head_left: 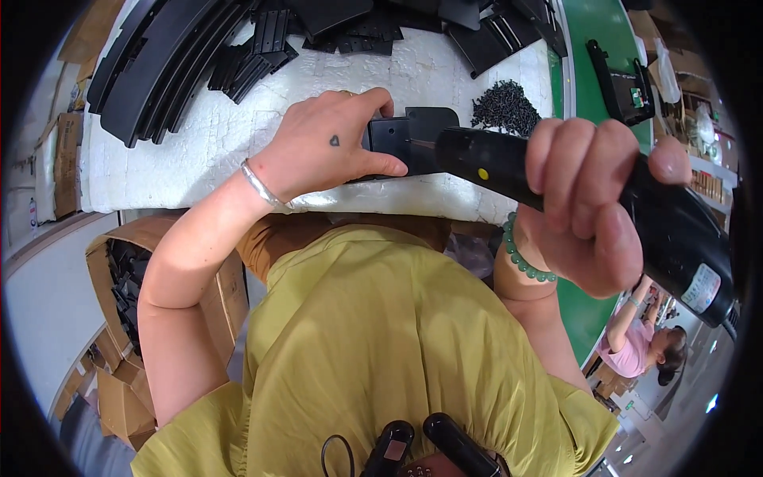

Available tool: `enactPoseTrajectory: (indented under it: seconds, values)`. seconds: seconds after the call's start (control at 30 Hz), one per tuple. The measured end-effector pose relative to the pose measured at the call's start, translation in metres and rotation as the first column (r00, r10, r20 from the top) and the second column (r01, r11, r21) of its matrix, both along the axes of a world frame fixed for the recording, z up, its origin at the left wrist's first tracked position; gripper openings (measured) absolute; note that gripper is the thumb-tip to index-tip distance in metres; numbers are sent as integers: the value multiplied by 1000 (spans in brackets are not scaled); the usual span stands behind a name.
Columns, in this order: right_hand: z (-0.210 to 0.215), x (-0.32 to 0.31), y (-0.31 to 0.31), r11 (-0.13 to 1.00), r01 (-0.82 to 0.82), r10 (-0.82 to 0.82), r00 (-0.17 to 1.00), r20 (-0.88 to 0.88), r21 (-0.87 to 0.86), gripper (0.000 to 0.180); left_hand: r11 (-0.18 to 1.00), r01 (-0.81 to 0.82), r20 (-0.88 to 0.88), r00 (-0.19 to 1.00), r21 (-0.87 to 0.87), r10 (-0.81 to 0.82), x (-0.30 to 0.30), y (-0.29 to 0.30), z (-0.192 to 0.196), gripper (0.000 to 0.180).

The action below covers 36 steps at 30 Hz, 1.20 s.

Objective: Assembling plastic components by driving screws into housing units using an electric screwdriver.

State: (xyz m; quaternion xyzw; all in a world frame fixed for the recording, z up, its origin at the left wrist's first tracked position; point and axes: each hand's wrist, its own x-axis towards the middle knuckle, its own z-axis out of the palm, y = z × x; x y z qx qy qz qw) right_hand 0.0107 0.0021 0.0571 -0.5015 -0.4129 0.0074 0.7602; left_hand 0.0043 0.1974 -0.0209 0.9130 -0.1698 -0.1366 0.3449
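Observation:
My right hand (588, 199) is wrapped round a black electric screwdriver (493, 163), which lies nearly level and points left. Its thin bit meets a black bracket-like part (433, 127) on the white-covered table. Around the left end of that part my left hand (326, 143) is closed, its thumb on the near side and its fingers on the far side. Whether a screw sits at the bit's tip is too small to tell. Just beyond the screwdriver's nose lies a heap of small black screws (506, 107).
Long black panels (159, 63) are stacked at the far left, with smaller black plates (350, 36) along the back. A green conveyor belt (588, 159) runs on the right, carrying a black housing (620, 83). A co-worker (644, 342) is beyond it. Cardboard boxes (127, 397) stand at lower left.

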Motion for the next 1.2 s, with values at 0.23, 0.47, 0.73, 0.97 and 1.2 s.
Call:
enactPoseTrajectory:
  seconds: [0.23,0.47,0.73,0.97,1.2]
  values:
    - [-3,0,23,984,148,-155,985,-70,-99,42,997,-32,53,998,-73,36,-6,-3,-1,49]
    - [-6,-5,40,965,179,-188,982,-29,-192,31,998,1,-8,1000,-58,-1,-2,-1,-3,44]
    - [-5,5,42,921,154,-154,988,29,-358,32,993,7,15,1000,-118,-5,0,-2,-10,43]
    - [-12,12,39,929,126,-130,991,11,-347,31,994,17,-112,993,-112,-29,5,0,-7,43]
    - [-7,18,14,992,121,-122,974,-193,-20,30,994,20,50,999,-107,-15,1,-1,2,42]
